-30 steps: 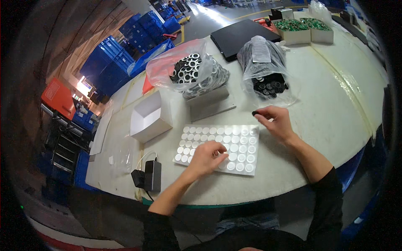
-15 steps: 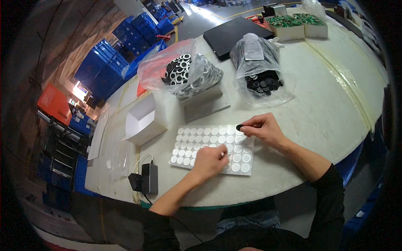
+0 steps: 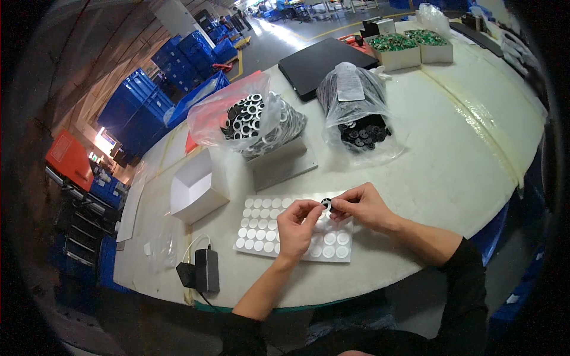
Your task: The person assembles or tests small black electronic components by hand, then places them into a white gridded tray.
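The right hand [image 3: 362, 207] pinches a small black-and-white ring [image 3: 326, 204] between thumb and fingers; round, it has no long axis. The left hand [image 3: 298, 224] has its fingertips drawn close at the ring's left side, whether holding anything I cannot tell, and the sheet of white discs [image 3: 257, 229] lies beneath these 2 grips.

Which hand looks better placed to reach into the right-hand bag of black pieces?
Likely the right hand: it is nearer the bag than the left hand, though its fingertips hold a black-and-white ring.
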A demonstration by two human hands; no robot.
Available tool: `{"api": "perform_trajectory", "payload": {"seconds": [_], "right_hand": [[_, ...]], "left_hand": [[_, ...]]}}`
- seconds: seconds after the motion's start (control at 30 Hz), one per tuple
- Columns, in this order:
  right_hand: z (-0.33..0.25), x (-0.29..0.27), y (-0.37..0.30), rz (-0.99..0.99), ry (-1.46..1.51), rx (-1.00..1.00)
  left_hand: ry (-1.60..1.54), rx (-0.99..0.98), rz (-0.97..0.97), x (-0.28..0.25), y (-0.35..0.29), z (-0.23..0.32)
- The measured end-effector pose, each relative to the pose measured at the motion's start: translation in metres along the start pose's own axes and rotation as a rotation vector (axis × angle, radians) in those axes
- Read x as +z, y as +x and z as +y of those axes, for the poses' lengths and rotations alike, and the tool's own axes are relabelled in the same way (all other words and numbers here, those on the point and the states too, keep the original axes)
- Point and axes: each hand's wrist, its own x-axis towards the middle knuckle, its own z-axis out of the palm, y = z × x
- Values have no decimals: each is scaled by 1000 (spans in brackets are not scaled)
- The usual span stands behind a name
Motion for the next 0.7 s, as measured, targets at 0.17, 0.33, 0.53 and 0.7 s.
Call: {"api": "perform_trajectory", "payload": {"seconds": [0.17,0.33,0.53,0.7], "right_hand": [[0,3,-3,-20,10,3],[-2,3,-5,-78,-48,-71],[-2,3,-4,-40,-92,-47],[-1,4,-7,30,-263,-109]], "left_hand": [[-92,65,63,9,-3,-12],[-53,30,93,9,-5,-14],[-167,-65,95,9,-5,-7],[-175,-156,-14,3,-8,-13]]}}
